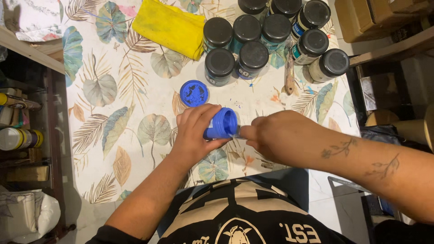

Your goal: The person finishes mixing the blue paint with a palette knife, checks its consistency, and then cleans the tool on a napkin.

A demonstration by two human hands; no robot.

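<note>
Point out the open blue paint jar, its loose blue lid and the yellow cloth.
open blue paint jar (222,123), head view, inner wall at the mouth
loose blue lid (194,93), head view, centre
yellow cloth (169,27), head view, middle

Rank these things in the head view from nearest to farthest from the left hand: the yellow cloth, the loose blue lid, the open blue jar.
1. Open blue jar: held tilted in the left hand itself.
2. Loose blue lid: flat on the tablecloth just beyond the fingers.
3. Yellow cloth: folded at the far edge, beside the black-lidded jars.
</note>
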